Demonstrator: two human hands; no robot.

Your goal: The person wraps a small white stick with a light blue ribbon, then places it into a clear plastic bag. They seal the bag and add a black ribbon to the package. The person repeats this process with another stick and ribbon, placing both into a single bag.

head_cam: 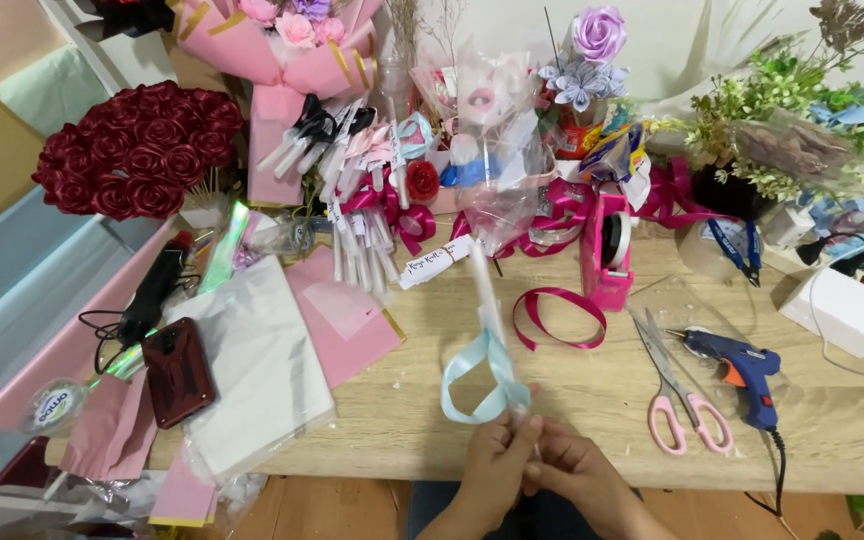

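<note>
head view: both hands on cellophane-wrapped stem, pale-blue ribbon

Wooden table bears scissors; glue gun; magenta ribbon

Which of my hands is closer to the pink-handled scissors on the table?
Right. Your right hand is just left of the scissors, holding the wrapped stem; your left hand grips the stem further left, near the blue ribbon.

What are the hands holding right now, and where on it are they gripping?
Both hands, left hand and right hand, grip the bottom end of a wrapped flower stem, just below the light blue ribbon looped around it.
</note>
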